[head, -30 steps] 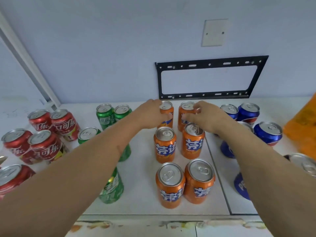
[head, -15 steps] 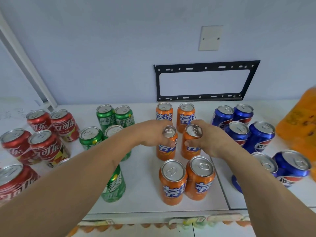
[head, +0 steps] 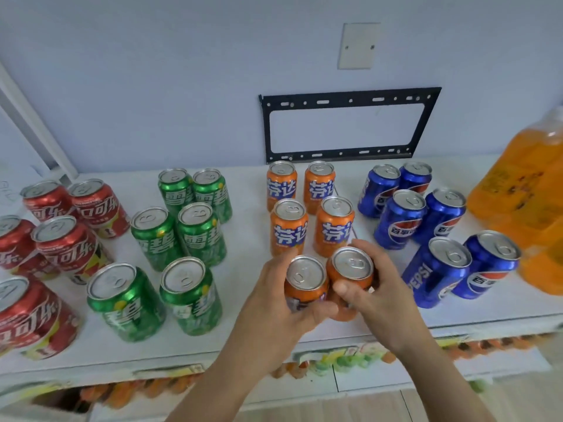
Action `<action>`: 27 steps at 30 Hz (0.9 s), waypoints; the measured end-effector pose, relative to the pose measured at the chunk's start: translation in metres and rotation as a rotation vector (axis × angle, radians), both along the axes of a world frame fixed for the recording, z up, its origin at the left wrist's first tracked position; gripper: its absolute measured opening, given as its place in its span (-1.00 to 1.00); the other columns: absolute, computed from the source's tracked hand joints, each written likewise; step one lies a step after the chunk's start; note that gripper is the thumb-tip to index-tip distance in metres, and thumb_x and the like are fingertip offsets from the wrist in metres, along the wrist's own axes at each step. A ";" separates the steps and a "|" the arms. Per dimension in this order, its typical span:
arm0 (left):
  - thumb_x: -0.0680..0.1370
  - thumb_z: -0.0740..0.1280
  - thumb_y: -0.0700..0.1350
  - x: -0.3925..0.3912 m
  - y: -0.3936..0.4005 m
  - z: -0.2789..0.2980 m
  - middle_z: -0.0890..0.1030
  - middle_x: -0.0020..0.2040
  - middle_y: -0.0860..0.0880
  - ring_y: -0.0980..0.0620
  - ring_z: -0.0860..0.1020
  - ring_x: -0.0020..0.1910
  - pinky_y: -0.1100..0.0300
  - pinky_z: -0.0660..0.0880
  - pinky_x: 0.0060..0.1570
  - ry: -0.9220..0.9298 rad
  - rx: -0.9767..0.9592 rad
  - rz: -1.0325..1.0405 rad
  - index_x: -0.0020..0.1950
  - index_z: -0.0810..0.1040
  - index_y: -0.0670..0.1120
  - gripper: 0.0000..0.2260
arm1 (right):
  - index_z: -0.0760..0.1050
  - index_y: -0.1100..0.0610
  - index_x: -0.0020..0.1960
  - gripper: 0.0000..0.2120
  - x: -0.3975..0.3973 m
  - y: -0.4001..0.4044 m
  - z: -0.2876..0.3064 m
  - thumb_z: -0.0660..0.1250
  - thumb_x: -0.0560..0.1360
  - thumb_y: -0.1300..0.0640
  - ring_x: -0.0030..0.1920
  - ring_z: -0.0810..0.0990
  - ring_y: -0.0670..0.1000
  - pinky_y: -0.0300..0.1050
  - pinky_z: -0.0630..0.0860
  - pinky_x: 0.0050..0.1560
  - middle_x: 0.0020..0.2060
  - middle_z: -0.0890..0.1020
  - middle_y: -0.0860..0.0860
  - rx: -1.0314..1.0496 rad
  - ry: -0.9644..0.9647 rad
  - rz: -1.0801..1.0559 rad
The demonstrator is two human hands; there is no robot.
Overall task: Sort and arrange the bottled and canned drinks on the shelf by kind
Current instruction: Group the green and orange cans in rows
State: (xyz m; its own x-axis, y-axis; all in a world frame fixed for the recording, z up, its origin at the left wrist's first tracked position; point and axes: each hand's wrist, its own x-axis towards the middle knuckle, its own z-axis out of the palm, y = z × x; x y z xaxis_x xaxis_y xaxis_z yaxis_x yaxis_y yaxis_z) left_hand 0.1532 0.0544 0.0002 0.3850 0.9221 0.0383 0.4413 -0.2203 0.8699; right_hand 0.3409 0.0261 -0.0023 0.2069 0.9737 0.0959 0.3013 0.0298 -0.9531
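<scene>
Cans stand in paired rows on a white shelf (head: 243, 245). Red cola cans (head: 64, 239) fill the left, green Sprite cans (head: 179, 226) come after them, orange Fanta cans (head: 310, 214) stand in the middle, and blue Pepsi cans (head: 426, 220) are on the right. My left hand (head: 280, 300) wraps the front left orange can (head: 305, 277). My right hand (head: 377, 287) wraps the front right orange can (head: 352, 264). Both cans stand upright and side by side near the shelf's front edge.
A large bottle of orange drink (head: 530, 202) stands at the far right, close to the blue cans. A black metal bracket (head: 350, 126) is fixed to the wall behind. The shelf's front lip (head: 182, 360) runs just below my wrists.
My hands drew back from the middle pair of orange cans to the front pair and closed on them. The view shifted, so more of the shelf shows.
</scene>
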 end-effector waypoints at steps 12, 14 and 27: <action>0.29 0.59 0.13 -0.013 0.018 -0.031 0.30 0.37 0.23 0.48 0.38 0.24 0.52 0.41 0.10 -0.108 -0.053 -0.066 0.50 0.15 0.25 -0.10 | 0.29 -0.33 0.26 -0.17 -0.002 -0.015 -0.043 0.65 0.13 -0.08 0.19 0.56 -0.17 -0.16 0.52 0.19 0.25 0.53 -0.11 -0.123 0.030 -0.077; 0.31 0.60 0.11 -0.011 0.013 -0.044 0.35 0.33 0.23 0.36 0.46 0.22 0.44 0.46 0.13 -0.123 -0.021 0.012 0.40 0.20 0.39 -0.19 | 0.27 -0.31 0.27 -0.18 -0.004 -0.011 -0.048 0.63 0.13 -0.19 0.17 0.54 -0.17 -0.17 0.48 0.15 0.23 0.51 -0.13 -0.148 -0.074 -0.113; 0.34 0.59 0.04 -0.013 0.005 -0.055 0.61 0.09 0.30 0.41 0.58 0.00 0.43 0.47 0.07 -0.006 -0.116 0.104 0.36 0.38 0.18 -0.34 | 0.33 -0.10 0.34 -0.30 -0.002 -0.013 -0.052 0.59 0.30 0.00 0.13 0.54 -0.08 -0.21 0.43 0.08 0.16 0.55 -0.10 -0.112 -0.180 -0.090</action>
State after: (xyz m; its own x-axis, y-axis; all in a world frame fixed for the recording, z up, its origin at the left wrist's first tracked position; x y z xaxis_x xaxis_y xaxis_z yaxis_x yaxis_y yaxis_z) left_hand 0.1402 0.0596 -0.0550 0.2877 0.9553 -0.0688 0.4511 -0.0717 0.8896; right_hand 0.3392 0.0129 -0.0546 0.2825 0.9588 0.0312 0.4635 -0.1080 -0.8795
